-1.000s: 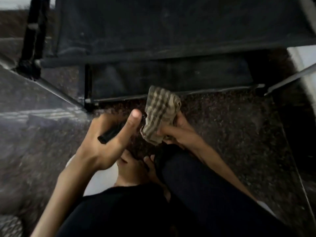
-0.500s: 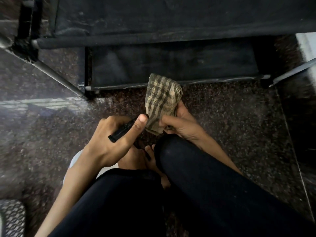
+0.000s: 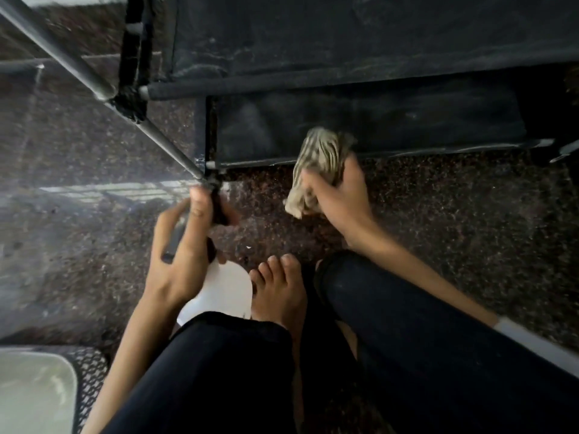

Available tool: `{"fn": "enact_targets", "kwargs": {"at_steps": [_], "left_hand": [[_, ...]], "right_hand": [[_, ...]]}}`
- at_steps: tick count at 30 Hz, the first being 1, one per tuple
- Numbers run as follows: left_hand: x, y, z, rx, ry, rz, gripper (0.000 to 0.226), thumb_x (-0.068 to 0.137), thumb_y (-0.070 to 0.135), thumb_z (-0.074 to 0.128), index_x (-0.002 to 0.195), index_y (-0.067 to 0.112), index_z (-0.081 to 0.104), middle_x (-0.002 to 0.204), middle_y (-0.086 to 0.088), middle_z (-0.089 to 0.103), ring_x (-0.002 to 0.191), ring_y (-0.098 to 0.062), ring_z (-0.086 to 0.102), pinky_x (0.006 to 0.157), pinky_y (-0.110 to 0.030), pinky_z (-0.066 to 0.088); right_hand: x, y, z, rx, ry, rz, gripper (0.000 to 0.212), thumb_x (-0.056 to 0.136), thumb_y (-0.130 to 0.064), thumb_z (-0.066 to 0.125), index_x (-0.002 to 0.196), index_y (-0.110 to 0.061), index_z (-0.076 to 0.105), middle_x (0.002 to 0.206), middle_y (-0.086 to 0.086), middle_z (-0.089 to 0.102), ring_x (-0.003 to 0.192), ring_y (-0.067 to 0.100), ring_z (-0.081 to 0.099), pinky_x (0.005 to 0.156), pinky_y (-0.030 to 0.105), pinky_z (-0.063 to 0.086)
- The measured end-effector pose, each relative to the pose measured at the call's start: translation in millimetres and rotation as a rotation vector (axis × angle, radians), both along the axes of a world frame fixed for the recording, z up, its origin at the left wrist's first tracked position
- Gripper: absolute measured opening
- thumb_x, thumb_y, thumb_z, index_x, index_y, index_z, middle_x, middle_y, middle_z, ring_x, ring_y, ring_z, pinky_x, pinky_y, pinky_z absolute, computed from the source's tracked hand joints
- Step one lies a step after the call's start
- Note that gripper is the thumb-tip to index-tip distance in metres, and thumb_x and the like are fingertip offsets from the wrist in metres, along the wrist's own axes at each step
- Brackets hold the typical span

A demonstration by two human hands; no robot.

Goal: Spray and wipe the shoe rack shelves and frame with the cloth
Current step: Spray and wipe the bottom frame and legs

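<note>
Right hand [image 3: 340, 195] clutches the bunched cloth [image 3: 316, 170] at the shoe rack's [image 3: 344, 126] bottom shelf edge — left hand's [image 3: 181, 245] fingers wrap the spray bottle [image 3: 225, 289].

Dim, grainy view. Pale daylight glares off the polished floor [image 3: 94, 195] just left of the left hand [image 3: 178, 245]. The cloth [image 3: 316, 170] in the right hand [image 3: 340, 195] is motion-blurred. Straight bars bow toward the edges.
</note>
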State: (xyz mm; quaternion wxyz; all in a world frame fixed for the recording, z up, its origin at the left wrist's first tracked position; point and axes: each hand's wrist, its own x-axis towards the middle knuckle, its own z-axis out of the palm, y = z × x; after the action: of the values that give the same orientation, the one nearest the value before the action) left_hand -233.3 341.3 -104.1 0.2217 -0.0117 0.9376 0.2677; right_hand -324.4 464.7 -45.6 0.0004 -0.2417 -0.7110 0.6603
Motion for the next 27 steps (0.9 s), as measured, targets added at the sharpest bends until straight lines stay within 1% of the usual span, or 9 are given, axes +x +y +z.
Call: {"fn": "enact_targets", "kwargs": {"at_steps": [4, 7, 9, 11, 13, 16, 19, 24, 27], "left_hand": [[14.0, 3.1, -4.4, -0.229, 0.313, -0.269, 0.028, 0.077, 0.020, 0.036, 0.102, 0.011, 0.043, 0.081, -0.013, 0.065, 0.078, -0.032, 0.042, 0.055, -0.056, 0.052], [19.7, 5.0, -1.2, -0.228, 0.421, -0.301, 0.034, 0.070, 0.024, 0.036, 0.101, 0.010, 0.041, 0.073, -0.008, 0.068, 0.078, -0.029, 0.048, 0.055, -0.049, 0.055], [18.9, 4.1, 1.5, -0.270, 0.454, -0.334, 0.039, 0.069, 0.030, 0.033, 0.102, 0.011, 0.042, 0.070, -0.002, 0.070, 0.080, -0.022, 0.051, 0.065, -0.037, 0.054], [17.8, 1.5, 4.4, -0.315, 0.391, -0.322, 0.046, 0.070, 0.034, 0.030, 0.103, 0.016, 0.058, 0.067, 0.002, 0.069, 0.076, -0.018, 0.060, 0.070, -0.035, 0.049], [14.9, 2.4, 8.3, -0.335, 0.321, -0.305, 0.051, 0.070, 0.033, 0.030, 0.087, 0.012, 0.073, 0.064, 0.002, 0.069, 0.070, -0.017, 0.065, 0.063, -0.030, 0.053], [16.5, 2.5, 2.2, -0.337, 0.473, -0.271, 0.044, 0.069, 0.030, 0.030, 0.101, 0.012, 0.055, 0.067, -0.004, 0.071, 0.081, -0.022, 0.052, 0.074, -0.039, 0.036], [18.1, 3.3, -4.7, -0.341, 0.575, -0.188, 0.049, 0.069, 0.029, 0.033, 0.089, 0.008, 0.073, 0.068, -0.006, 0.071, 0.080, -0.022, 0.041, 0.072, -0.039, 0.029], [21.5, 7.9, 2.8, -0.349, 0.371, -0.282, 0.039, 0.080, 0.028, 0.039, 0.077, 0.019, 0.077, 0.072, 0.001, 0.071, 0.061, -0.023, 0.065, 0.070, -0.037, 0.044], [18.7, 4.5, 2.3, -0.334, 0.300, -0.261, 0.044, 0.074, 0.026, 0.037, 0.071, 0.012, 0.078, 0.065, -0.003, 0.070, 0.055, -0.021, 0.067, 0.072, -0.040, 0.036]], "right_hand": [[-48.8, -37.1, 5.7, 0.542, 0.248, -0.023, 0.028, 0.087, -0.022, 0.059, 0.105, -0.001, 0.055, 0.097, 0.012, 0.064, 0.086, 0.026, 0.063, 0.069, 0.030, 0.047], [-71.0, -77.7, 3.4, 0.792, 0.257, 0.338, 0.046, 0.090, -0.029, 0.053, 0.127, -0.003, 0.043, 0.120, 0.016, 0.052, 0.103, 0.029, 0.056, 0.080, 0.034, 0.046], [-76.5, -97.2, -4.1, 0.912, 0.198, 0.564, 0.056, 0.092, -0.035, 0.051, 0.137, -0.007, 0.033, 0.130, 0.014, 0.045, 0.112, 0.030, 0.054, 0.087, 0.036, 0.044], [-75.7, -105.2, -11.3, 1.066, 0.224, 0.629, 0.062, 0.092, -0.037, 0.054, 0.143, -0.013, 0.028, 0.132, 0.011, 0.044, 0.105, 0.028, 0.060, 0.079, 0.034, 0.047], [-69.5, -104.8, -15.2, 1.182, 0.260, 0.677, 0.063, 0.093, -0.032, 0.053, 0.147, -0.021, 0.023, 0.136, 0.009, 0.040, 0.096, 0.028, 0.063, 0.071, 0.036, 0.049], [-56.0, -91.9, -17.7, 1.252, 0.284, 0.638, 0.045, 0.097, -0.025, 0.042, 0.141, -0.027, 0.032, 0.132, 0.006, 0.043, 0.088, 0.028, 0.064, 0.062, 0.035, 0.044], [-46.0, -60.8, -16.0, 1.174, 0.187, 0.524, 0.041, 0.094, -0.027, 0.049, 0.134, -0.022, 0.040, 0.126, 0.009, 0.047, 0.091, 0.034, 0.063, 0.066, 0.039, 0.048], [-43.9, -19.2, -8.3, 1.014, 0.004, 0.236, 0.044, 0.089, -0.025, 0.060, 0.128, -0.013, 0.044, 0.124, 0.013, 0.052, 0.102, 0.034, 0.059, 0.077, 0.041, 0.050], [-56.0, -37.8, -7.5, 0.884, -0.018, 0.270, 0.044, 0.088, -0.020, 0.061, 0.127, -0.011, 0.042, 0.130, 0.014, 0.049, 0.109, 0.032, 0.056, 0.087, 0.043, 0.050]]}}
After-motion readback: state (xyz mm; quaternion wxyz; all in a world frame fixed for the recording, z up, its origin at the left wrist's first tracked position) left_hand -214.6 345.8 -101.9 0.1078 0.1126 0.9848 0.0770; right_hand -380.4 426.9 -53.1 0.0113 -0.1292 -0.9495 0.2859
